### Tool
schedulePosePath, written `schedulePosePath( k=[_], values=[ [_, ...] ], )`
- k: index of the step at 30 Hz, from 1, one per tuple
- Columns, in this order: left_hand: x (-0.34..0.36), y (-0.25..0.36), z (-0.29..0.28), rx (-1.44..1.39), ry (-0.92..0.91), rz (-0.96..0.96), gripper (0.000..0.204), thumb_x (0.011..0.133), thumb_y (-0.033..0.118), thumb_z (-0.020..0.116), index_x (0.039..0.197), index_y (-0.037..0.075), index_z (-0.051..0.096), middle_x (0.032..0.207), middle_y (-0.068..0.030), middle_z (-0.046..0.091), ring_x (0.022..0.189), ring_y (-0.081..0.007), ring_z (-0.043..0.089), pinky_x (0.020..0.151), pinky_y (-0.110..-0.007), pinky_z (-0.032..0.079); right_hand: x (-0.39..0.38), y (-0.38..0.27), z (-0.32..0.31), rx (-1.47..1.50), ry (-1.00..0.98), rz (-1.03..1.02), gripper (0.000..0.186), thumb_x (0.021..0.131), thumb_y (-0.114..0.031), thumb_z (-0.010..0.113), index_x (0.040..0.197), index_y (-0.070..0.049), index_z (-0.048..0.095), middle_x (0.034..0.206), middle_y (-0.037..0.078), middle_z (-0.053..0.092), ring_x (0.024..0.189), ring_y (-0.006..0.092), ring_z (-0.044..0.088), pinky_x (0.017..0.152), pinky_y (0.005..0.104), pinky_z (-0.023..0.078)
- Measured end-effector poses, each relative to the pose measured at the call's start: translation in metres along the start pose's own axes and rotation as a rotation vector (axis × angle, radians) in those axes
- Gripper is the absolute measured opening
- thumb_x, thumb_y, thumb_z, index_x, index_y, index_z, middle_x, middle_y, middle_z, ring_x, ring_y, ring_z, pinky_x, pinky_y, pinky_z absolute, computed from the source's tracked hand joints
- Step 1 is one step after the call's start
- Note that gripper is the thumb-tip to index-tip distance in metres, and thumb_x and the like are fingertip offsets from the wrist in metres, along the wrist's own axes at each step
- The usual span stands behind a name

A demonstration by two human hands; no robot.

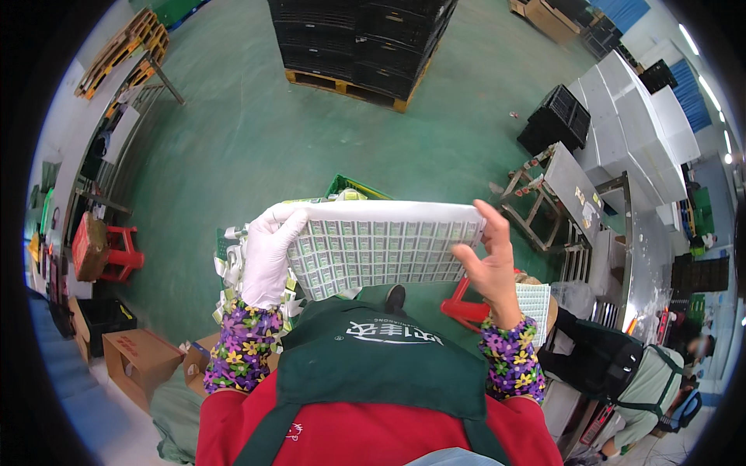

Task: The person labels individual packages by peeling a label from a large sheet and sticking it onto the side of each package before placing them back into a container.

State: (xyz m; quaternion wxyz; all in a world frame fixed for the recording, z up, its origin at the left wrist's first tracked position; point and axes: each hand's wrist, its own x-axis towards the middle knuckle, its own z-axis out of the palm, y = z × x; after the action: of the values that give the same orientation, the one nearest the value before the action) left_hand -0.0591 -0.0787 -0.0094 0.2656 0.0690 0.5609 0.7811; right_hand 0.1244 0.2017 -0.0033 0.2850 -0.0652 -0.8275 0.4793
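Note:
A wide sheet of small green-and-white labels (381, 252), printed in a grid, is held up in front of my apron. Its top edge is a plain white strip that curls over. My left hand (268, 252), in a white glove, grips the sheet's left end. At the right end is my bare right hand (493, 264), its thumb over the printed face and its forefinger at the upper corner. The other right fingers are partly hidden. Behind and below the sheet, a green crate (336, 185) holds loose label strips (233, 268), some hanging over its side.
More label sheets (532, 303) lie to my right near a red stool (464, 307). Stacked black crates (353, 43) stand on a pallet ahead. Cardboard boxes (140, 359) and another red stool (122, 252) are at left. A co-worker (657, 380) bends at lower right beside a metal table (660, 268).

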Motion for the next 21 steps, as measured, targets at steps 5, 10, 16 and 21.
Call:
schedulePosePath(
  k=[5, 10, 16, 21],
  values=[
    [0.001, 0.004, 0.013, 0.035, 0.078, 0.143, 0.014, 0.091, 0.012, 0.071, 0.098, 0.002, 0.064, 0.091, -0.0022, 0.07, 0.081, -0.0076, 0.062, 0.077, -0.023, 0.049, 0.004, -0.003, 0.002, 0.188, 0.049, 0.295, 0.035, 0.087, -0.003, 0.07, 0.121, 0.0, 0.059, 0.103, 0.006, 0.067, 0.088, 0.0096, 0.062, 0.076, 0.0254, 0.051],
    [0.001, -0.007, -0.01, 0.107, 0.003, 0.255, 0.027, 0.088, 0.026, 0.076, 0.096, 0.004, 0.063, 0.092, -0.003, 0.07, 0.083, -0.0079, 0.063, 0.078, -0.023, 0.049, 0.009, -0.012, 0.006, 0.509, 0.075, 0.529, 0.022, 0.088, -0.003, 0.071, 0.106, -0.001, 0.059, 0.091, 0.001, 0.064, 0.077, 0.0043, 0.058, 0.067, 0.0199, 0.048],
    [-0.011, 0.006, 0.02, 0.216, 0.054, 0.311, 0.031, 0.087, 0.021, 0.077, 0.106, 0.0, 0.065, 0.096, -0.0057, 0.07, 0.087, -0.0112, 0.065, 0.081, -0.026, 0.052, 0.01, -0.003, 0.005, 0.567, 0.133, 0.622, 0.015, 0.088, -0.007, 0.073, 0.095, -0.002, 0.061, 0.084, -0.001, 0.063, 0.07, 0.0035, 0.055, 0.063, 0.0192, 0.045],
    [-0.005, 0.001, 0.002, 0.149, 0.095, 0.163, 0.031, 0.089, 0.028, 0.075, 0.098, -0.001, 0.067, 0.089, -0.0041, 0.07, 0.081, -0.0081, 0.062, 0.073, -0.023, 0.049, 0.002, -0.007, 0.008, 0.325, 0.136, 0.527, 0.021, 0.092, -0.019, 0.072, 0.086, -0.002, 0.062, 0.074, -0.007, 0.057, 0.067, 0.0005, 0.047, 0.058, 0.0183, 0.037]
  ],
)
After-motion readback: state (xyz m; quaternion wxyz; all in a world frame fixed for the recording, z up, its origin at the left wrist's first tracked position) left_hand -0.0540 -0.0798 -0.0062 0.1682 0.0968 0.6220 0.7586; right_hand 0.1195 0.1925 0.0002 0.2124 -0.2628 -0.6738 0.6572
